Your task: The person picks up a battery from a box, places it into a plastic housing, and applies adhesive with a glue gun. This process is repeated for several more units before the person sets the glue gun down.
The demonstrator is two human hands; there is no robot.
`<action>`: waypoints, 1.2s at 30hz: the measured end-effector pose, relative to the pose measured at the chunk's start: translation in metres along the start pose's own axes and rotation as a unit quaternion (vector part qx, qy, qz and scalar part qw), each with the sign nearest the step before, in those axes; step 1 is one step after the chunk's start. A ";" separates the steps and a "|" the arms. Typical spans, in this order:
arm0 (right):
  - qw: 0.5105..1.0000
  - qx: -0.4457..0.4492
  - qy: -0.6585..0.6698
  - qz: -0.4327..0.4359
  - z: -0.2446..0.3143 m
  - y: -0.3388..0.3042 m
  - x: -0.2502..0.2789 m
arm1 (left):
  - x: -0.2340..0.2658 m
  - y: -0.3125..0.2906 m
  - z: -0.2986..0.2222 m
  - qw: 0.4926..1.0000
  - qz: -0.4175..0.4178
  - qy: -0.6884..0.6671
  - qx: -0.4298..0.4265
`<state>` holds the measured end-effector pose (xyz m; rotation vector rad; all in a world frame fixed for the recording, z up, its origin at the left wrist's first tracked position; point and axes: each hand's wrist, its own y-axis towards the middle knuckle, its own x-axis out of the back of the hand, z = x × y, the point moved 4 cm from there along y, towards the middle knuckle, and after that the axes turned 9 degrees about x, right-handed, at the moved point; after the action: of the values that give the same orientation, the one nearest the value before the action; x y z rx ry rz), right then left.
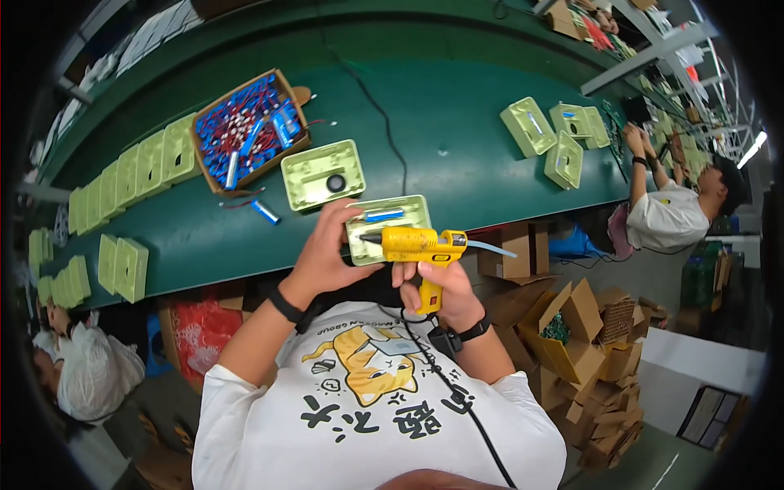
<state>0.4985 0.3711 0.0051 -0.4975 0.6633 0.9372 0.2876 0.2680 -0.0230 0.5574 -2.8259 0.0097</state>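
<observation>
Glue gun (412,243), yellow, sits at the centre of the head view, its dark nozzle (370,238) pointing left over the open pale-green case (416,212), where a blue battery (385,216) lies toward the upper wall. For a neat job of what looks like gluing, hold the case level and steady, bring the tip close to the battery's edge, and squeeze lightly so the bead lands only there, with the hot end clear of the blue wrap and the bracing thumb; whether the tip touches anything, or glue is flowing, I cannot tell. The right grip (449,296) is closed round the gun's handle; the left grip (333,249) is part-spread, clasping the case's left end, fingers at the upper corner and thumb by the lower edge. On the desk (457,180), a second case (306,175) holding a black ring (336,182) lies just beyond, and a cardboard box (263,173) of batteries stands at the upper left of the frame.
</observation>
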 end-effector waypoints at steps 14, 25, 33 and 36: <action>0.991 0.104 0.053 -0.059 0.007 -0.033 0.044 | -0.021 0.036 0.010 0.939 -0.150 0.266 -0.158; 0.996 0.016 -0.086 -0.033 -0.002 0.031 0.001 | 0.030 -0.051 0.010 0.894 -0.190 0.403 -0.036; 0.916 -0.153 -0.369 0.031 -0.041 0.081 -0.042 | 0.058 -0.094 0.012 0.938 -0.148 0.309 -0.046; 0.886 -0.181 -0.426 0.037 -0.054 0.088 -0.049 | 0.078 -0.098 0.023 0.944 -0.189 0.269 -0.034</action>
<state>0.3869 0.3531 -0.0069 -0.3328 -0.3043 1.2338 0.2485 0.1465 -0.0295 0.9128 -2.1516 -0.0072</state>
